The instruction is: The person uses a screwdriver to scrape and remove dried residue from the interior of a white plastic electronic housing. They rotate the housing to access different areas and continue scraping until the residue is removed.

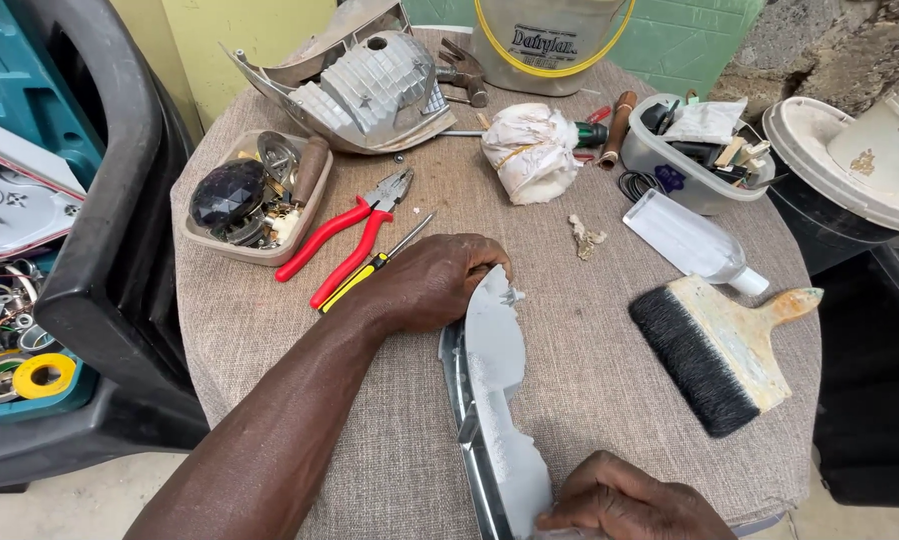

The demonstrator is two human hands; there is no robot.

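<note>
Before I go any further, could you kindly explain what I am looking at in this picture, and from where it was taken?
There is no machine here: a person works with two bare hands, and the one picture comes from a camera worn on the head, looking down at a round table covered in coarse cloth. The left hand grips the far end of a long, curved grey panel, and the right hand grips its near end at the bottom edge. Around them lie red-handled pliers, a yellow-handled screwdriver, a wide paint brush, a clear bottle, a tray of small parts, a silver lamp housing and a crumpled rag.
</note>
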